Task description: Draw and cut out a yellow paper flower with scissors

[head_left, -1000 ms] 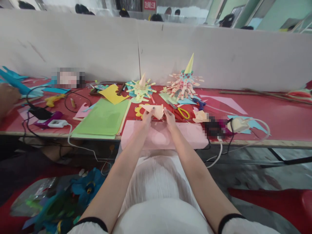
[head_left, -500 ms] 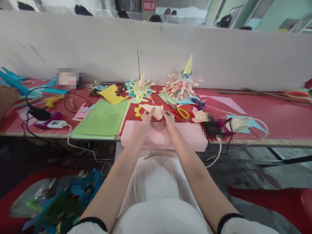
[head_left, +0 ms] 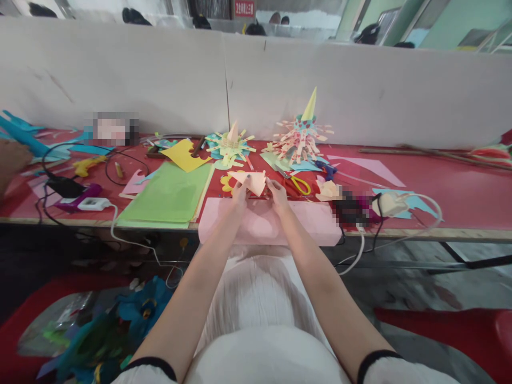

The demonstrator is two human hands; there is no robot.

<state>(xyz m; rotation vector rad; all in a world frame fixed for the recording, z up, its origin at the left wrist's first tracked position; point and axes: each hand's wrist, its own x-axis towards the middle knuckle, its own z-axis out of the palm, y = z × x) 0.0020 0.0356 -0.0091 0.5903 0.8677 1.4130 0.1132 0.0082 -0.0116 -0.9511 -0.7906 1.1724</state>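
My left hand pinches a peach paper piece rolled into a cone shape, its point to the left. At the wide right end of the cone, my right hand has its fingers closed at the paper's edge. Both hands are just above a pink paper sheet that hangs over the table's front edge. Partly behind the cone lies a yellow flower-shaped paper ring. Scissors with yellow handles rest to the right of my right hand.
Two tiered paper cone ornaments stand against the white partition. Green paper sheets lie at left. A yellow glue gun, a blue glue gun and cabled power sockets flank the work area. A red stool is below right.
The peach paper has turned a little and its wide right end now looks narrower and more rolled. My right fingers have shifted slightly at its edge.
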